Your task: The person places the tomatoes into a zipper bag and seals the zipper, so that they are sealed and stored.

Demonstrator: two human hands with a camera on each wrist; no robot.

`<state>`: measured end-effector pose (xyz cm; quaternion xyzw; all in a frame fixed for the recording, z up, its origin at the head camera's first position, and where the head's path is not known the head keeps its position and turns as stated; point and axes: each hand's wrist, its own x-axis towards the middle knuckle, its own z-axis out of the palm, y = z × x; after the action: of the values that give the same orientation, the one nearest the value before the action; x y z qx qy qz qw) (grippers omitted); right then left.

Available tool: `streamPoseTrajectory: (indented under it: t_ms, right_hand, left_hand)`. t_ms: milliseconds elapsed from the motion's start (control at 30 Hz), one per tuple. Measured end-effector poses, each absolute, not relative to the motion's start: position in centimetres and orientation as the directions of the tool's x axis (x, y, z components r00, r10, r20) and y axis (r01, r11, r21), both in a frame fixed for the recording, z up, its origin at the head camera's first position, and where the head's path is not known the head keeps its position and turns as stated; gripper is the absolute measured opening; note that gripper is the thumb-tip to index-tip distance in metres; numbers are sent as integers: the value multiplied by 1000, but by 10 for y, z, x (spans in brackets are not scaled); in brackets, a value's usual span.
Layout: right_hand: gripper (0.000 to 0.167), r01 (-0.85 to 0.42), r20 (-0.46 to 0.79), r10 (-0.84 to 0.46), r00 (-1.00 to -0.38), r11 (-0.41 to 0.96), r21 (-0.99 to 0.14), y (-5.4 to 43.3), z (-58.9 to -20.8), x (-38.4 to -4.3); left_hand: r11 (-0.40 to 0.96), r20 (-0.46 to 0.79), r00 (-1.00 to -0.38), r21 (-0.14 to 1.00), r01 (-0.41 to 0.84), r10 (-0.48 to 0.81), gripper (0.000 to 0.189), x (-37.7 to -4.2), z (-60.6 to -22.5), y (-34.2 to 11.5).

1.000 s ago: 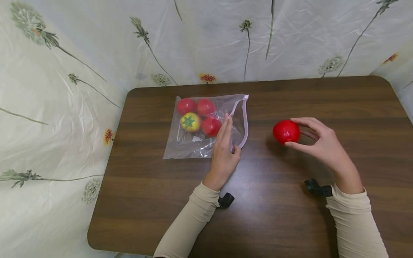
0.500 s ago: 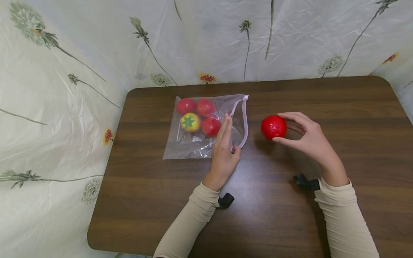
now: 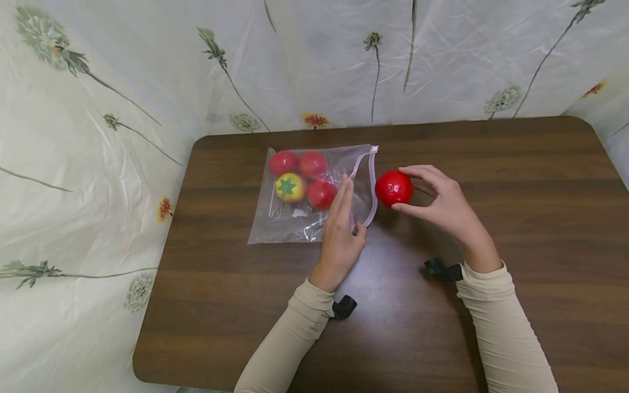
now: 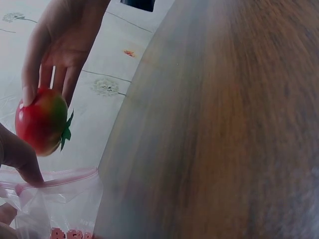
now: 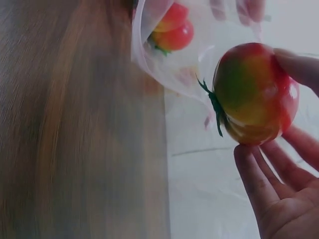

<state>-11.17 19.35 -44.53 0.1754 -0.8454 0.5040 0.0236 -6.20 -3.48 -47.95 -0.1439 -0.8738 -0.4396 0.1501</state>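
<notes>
A shiny red toy tomato (image 3: 394, 188) with a green leafy top is held by my right hand (image 3: 444, 210), thumb on one side and fingers on the other. In the right wrist view the tomato (image 5: 254, 94) shows green and yellow patches and is beside the bag's mouth. My left hand (image 3: 339, 234) holds the clear zip bag (image 3: 265, 232) at its mouth, fingers extended over the top layer and thumb by the rim. In the left wrist view the pink-edged bag rim (image 4: 65, 178) stands parted. Several toy tomatoes (image 3: 290, 187) lie inside the bag.
The bag lies on a brown wooden table (image 3: 236, 322) with rounded corners. A pale curtain (image 3: 314, 60) printed with flowers hangs behind the table and along its left side. Each wrist wears a dark strap, like the left wrist's strap (image 3: 345, 307).
My right hand has moved left with the toy tomato, from well right of the bag to its open mouth. The left hand and bag have stayed in place.
</notes>
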Motion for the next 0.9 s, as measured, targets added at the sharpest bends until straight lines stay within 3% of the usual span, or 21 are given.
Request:
streamPoseTrajectory:
  t_ms: [900]
  right_hand:
    - [70,-286,166,-284,-944,458,-842,159,-454,-132]
  left_hand:
    - [587,394,-911,711,387,124,96,-62,-480,-35]
